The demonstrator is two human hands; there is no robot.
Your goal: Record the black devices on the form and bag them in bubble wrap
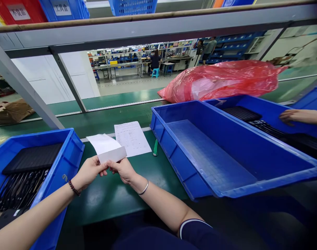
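Above the green table, a small white paper with a folded-up lower edge is held between my two hands. My left hand, with a dark beaded bracelet at the wrist, pinches its lower left edge. My right hand, with a silver bangle, pinches the lower edge beside it. Just behind lies a printed white sheet, flat on the table. To its right is a small green tool, close to the wall of a blue bin.
A left blue bin holds black parts. The near right blue bin shows a bare floor. Another person's hand is over a farther bin with black parts. Behind are a red plastic bag and a metal frame.
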